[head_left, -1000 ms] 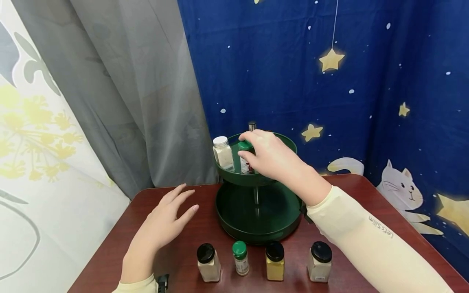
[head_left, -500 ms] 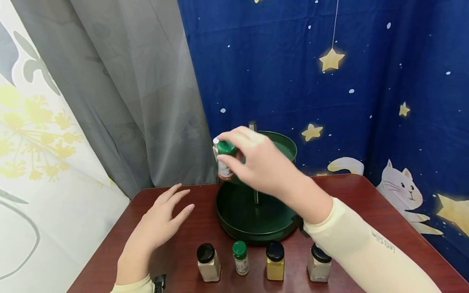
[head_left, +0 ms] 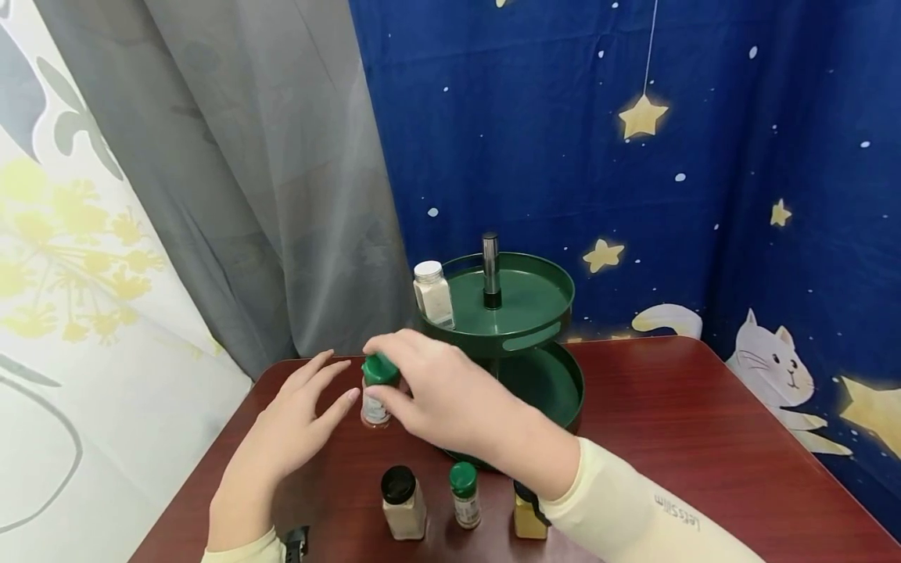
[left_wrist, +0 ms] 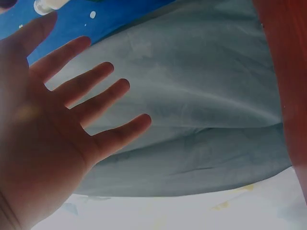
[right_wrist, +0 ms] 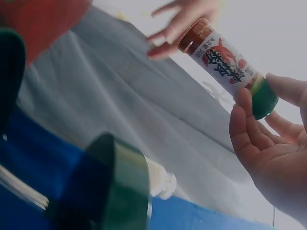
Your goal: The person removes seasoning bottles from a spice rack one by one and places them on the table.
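My right hand (head_left: 450,383) grips a small spice bottle (right_wrist: 223,62) by its green cap, holding it in the air left of the two-tier green turntable rack (head_left: 524,342). Reddish contents and a white label with red pictures show on the bottle in the right wrist view. Close by on the left, my left hand (head_left: 296,422) is held with fingers spread and extended, holding nothing; its bare palm (left_wrist: 43,139) faces the left wrist camera. On the rack's upper tier, at its left side, stands a white-capped jar (head_left: 434,295) of pale powder.
Along the front of the red-brown table (head_left: 655,407) stand a black-capped jar (head_left: 404,504), a green-capped bottle (head_left: 465,496) and a jar of yellow powder (head_left: 529,520), partly behind the right sleeve. Grey and blue curtains (head_left: 549,117) hang behind.
My right hand has lifted the green-capped bottle off the upper tier and carried it left and down, towards my left hand. The left hand has shifted slightly left. The sleeve now covers the rightmost jar.
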`<state>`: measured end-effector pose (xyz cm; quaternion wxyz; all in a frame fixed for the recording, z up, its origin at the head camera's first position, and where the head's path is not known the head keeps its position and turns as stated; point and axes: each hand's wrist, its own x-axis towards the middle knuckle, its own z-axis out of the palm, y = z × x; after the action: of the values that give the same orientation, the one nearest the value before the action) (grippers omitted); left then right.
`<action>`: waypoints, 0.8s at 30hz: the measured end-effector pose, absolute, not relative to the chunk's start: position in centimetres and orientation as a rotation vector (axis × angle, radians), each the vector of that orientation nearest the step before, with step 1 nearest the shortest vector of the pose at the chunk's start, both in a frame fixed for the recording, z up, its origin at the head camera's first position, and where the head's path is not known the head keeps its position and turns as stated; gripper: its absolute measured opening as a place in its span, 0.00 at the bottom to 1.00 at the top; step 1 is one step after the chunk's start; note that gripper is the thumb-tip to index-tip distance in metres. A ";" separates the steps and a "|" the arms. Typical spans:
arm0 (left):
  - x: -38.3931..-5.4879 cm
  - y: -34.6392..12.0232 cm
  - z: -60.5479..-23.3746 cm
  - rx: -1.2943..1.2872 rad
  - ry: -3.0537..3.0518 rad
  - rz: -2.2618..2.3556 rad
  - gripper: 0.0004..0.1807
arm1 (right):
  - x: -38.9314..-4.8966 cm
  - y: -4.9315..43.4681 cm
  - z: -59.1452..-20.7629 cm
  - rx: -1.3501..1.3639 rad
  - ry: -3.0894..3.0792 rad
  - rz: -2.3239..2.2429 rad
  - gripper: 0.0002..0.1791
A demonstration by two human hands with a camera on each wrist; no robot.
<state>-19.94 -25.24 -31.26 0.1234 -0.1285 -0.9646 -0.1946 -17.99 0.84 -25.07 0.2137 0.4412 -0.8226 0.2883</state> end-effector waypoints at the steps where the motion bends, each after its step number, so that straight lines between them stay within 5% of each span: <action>1: -19.9 -25.3 -31.2 -0.370 -2.814 -0.567 0.33 | -17.9 0.6 -25.4 1.224 -2.309 0.798 0.20; 24: -19.6 -25.0 -31.0 -0.367 -2.829 -0.585 0.33 | -18.2 -5.3 -34.0 1.228 -2.666 0.546 0.14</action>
<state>-19.62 -25.04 -31.00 0.1145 -0.1251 -0.9651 -0.1996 -18.22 -5.26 -34.02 0.0780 0.4100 -0.8902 0.1825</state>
